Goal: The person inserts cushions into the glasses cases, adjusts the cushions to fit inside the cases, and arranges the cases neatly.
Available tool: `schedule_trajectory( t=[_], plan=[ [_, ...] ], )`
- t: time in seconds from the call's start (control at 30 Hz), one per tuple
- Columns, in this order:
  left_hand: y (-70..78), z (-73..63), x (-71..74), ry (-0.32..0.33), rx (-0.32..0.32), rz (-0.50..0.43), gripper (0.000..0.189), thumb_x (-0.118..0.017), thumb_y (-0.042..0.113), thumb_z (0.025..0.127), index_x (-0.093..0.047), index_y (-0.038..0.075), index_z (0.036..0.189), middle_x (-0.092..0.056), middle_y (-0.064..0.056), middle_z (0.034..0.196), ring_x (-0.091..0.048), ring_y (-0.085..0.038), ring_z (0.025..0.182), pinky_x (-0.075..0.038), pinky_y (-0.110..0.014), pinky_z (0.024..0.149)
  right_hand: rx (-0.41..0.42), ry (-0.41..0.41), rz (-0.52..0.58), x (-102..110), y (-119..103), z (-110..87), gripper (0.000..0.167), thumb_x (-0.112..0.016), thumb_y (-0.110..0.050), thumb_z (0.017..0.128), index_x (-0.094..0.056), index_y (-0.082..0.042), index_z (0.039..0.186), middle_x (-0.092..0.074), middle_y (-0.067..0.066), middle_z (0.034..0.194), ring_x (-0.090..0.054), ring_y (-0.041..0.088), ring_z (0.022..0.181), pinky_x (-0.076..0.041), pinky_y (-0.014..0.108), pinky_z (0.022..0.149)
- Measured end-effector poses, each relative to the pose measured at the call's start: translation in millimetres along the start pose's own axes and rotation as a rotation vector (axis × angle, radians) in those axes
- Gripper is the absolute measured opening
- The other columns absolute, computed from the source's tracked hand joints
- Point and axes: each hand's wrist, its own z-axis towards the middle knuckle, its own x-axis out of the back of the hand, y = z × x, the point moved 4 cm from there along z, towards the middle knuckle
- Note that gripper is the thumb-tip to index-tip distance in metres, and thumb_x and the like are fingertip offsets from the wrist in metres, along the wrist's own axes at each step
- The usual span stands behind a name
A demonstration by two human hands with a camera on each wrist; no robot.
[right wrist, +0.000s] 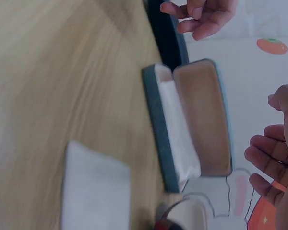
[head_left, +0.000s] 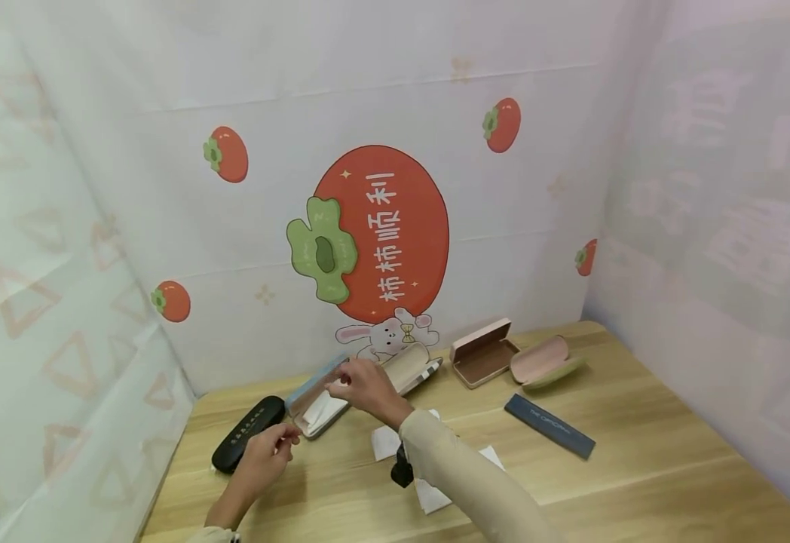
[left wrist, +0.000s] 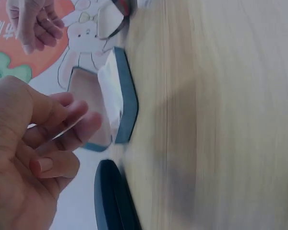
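An open blue glasses case (head_left: pixel 313 413) stands toward the back left, a folded white cloth (right wrist: pixel 176 127) lying in its lower half. My right hand (head_left: pixel 366 388) hovers above that case with loosely bent fingers; the right wrist view shows it apart from the case and holding nothing. In front of the case and to its left is my left hand (head_left: pixel 267 455), fingers loosely curled. Nothing sits between its fingers (left wrist: pixel 86 127) in the left wrist view. Beside it lies a closed black glasses case (head_left: pixel 249 434) with pale lettering.
Farther right stand an open case with a striped edge (head_left: pixel 408 368), an open box-shaped case (head_left: pixel 483 354) and an open rounded case (head_left: pixel 543 362). A flat dark-blue case (head_left: pixel 549 426) lies before them. White cloths (head_left: pixel 430 496) lie partly under my right forearm. A printed curtain (head_left: pixel 266 226) hangs behind.
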Motion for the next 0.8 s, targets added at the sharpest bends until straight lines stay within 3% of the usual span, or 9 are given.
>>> schedule_trajectory(
  t=[0.23, 0.33, 0.6, 0.8],
  plan=[
    [13.7, 6.2, -29.6, -0.068, -0.056, 0.085, 0.013, -0.066, -0.005, 0.089, -0.073, 0.004, 0.094, -0.073, -0.004, 0.089, -0.063, -0.007, 0.078, -0.052, -0.025, 0.067, -0.061, -0.062, -0.085, 17.5, 30.2, -26.4, 0.034, -0.073, -0.026, 0.088, -0.051, -0.017, 0.063, -0.038, -0.011, 0.062, -0.033, 0.002, 0.058, -0.026, 0.019, 0.055],
    [20.9, 9.4, -40.2, -0.096, -0.049, 0.120, 0.012, -0.066, -0.002, 0.089, -0.073, 0.006, 0.094, -0.072, 0.000, 0.089, -0.064, -0.012, 0.081, -0.052, -0.029, 0.070, -0.108, -0.082, -0.142, 27.3, 43.0, -36.9, 0.037, -0.072, -0.024, 0.084, -0.044, -0.019, 0.060, -0.031, -0.011, 0.060, -0.028, 0.004, 0.057, -0.022, 0.022, 0.054],
    [36.1, 18.8, -63.1, -0.116, -0.050, 0.138, 0.013, -0.065, -0.003, 0.091, -0.074, 0.002, 0.098, -0.074, -0.007, 0.094, -0.069, -0.023, 0.089, -0.056, -0.043, 0.078, -0.330, -0.191, -0.194, 47.5, 75.5, -68.4, 0.045, -0.076, -0.022, 0.084, -0.041, -0.018, 0.056, -0.030, -0.009, 0.052, -0.030, 0.007, 0.051, -0.025, 0.024, 0.049],
    [44.1, 32.6, -81.3, -0.125, -0.058, 0.150, 0.016, -0.060, -0.003, 0.092, -0.073, -0.001, 0.101, -0.074, -0.013, 0.096, -0.071, -0.028, 0.092, -0.057, -0.044, 0.079, -0.452, -0.192, -0.207, 60.9, 97.7, -91.9, 0.053, -0.078, -0.022, 0.085, -0.036, -0.018, 0.053, -0.023, -0.008, 0.051, -0.024, 0.009, 0.050, -0.021, 0.027, 0.049]
  ],
)
